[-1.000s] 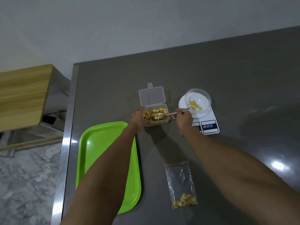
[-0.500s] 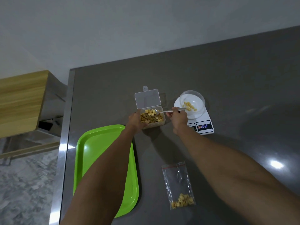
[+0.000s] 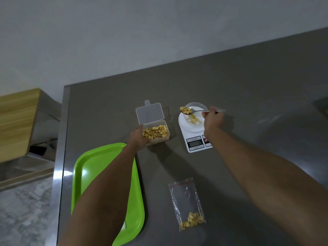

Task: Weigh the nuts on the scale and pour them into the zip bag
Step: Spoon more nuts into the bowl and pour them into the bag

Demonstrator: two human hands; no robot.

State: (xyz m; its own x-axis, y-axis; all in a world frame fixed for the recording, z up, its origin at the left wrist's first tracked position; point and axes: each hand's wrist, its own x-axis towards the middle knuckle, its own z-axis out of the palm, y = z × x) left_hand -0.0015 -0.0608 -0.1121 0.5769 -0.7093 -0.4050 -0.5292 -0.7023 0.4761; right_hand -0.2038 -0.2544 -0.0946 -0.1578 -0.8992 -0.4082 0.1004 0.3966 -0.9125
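A clear plastic box of nuts [image 3: 156,134] with its lid flipped open stands on the grey table. My left hand [image 3: 137,138] holds the box by its left side. My right hand [image 3: 212,120] grips a metal spoon [image 3: 193,110] loaded with nuts, held over the left rim of a clear bowl [image 3: 196,112]. The bowl sits on a white scale [image 3: 192,132] and has a few nuts in it. Closer to me lies a small zip bag [image 3: 187,203] with a red strip and some nuts at its bottom.
A bright green tray [image 3: 85,176] lies at the near left under my left forearm. The table's metal left edge [image 3: 60,157] runs beside it. A wooden cabinet [image 3: 16,121] stands off to the left beyond the table.
My right hand lifted the spoon out of the nut box with a load of nuts and carried it right, over the bowl on the scale. My left hand stayed on the box.
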